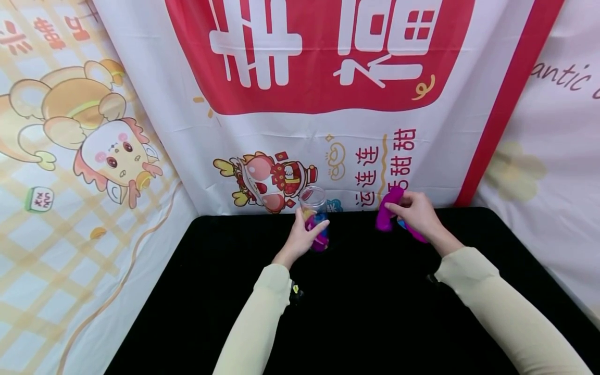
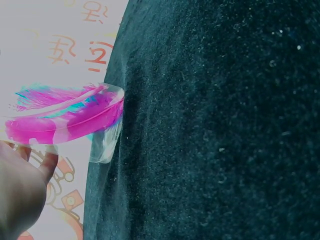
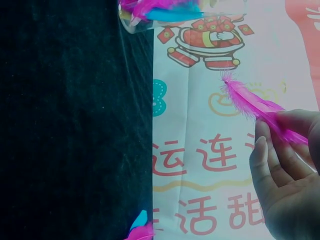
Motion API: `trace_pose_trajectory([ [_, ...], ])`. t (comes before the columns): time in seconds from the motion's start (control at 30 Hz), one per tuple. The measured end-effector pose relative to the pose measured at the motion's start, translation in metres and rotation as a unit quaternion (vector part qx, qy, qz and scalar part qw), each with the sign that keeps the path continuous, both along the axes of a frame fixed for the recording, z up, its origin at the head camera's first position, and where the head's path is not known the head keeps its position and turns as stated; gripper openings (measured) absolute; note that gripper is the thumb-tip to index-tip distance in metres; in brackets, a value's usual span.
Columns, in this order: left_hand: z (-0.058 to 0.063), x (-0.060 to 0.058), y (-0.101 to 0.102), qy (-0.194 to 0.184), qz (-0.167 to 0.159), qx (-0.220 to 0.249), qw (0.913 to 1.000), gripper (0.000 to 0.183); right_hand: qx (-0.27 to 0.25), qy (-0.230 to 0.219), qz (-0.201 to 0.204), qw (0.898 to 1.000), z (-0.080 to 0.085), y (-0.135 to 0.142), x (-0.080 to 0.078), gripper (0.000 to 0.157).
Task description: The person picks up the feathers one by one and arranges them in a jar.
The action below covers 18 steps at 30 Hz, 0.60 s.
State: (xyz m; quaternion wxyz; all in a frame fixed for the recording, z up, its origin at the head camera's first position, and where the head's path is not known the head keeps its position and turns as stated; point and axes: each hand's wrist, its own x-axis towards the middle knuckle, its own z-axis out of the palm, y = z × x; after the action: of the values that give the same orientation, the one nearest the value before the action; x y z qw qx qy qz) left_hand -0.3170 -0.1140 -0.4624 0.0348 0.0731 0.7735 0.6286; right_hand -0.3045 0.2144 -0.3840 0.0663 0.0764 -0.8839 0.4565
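My left hand [image 1: 300, 239] grips a clear plastic cup [image 1: 315, 198] near the table's far edge. Inside it stand purple-pink feathers [image 2: 65, 125] along with blue ones; some yellow shows too. Over to the right, my right hand [image 1: 417, 213] pinches a purple-pink feather [image 1: 390, 208] between thumb and fingers, raised off the table. In the right wrist view that feather [image 3: 250, 102] points toward the cup [image 3: 135, 25]. Beneath the right hand lie more feathers [image 1: 414, 233], purple and blue, partly hidden by it.
A black cloth covers the table [image 1: 356, 302]. Right behind it hangs a white and red printed banner [image 1: 290, 125]. Printed cloth walls stand at the left [image 1: 79, 219] and right [image 1: 544, 187]. Dark wrist cameras [image 1: 296, 292] sit at the sleeve cuffs.
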Motion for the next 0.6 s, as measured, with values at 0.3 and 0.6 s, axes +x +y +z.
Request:
trace_pose_trajectory([
  [0.3, -0.003, -0.001, 0.000, 0.004, 0.004, -0.003, 1.0000, 0.072, -0.003, 0.004, 0.003, 1.000, 0.003, -0.005, -0.001, 0.026],
  [0.6, -0.001, -0.001, 0.000, 0.009, 0.004, -0.006, 0.9999, 0.075, -0.021, 0.022, 0.009, 0.999, 0.009, -0.012, -0.001, 0.025],
])
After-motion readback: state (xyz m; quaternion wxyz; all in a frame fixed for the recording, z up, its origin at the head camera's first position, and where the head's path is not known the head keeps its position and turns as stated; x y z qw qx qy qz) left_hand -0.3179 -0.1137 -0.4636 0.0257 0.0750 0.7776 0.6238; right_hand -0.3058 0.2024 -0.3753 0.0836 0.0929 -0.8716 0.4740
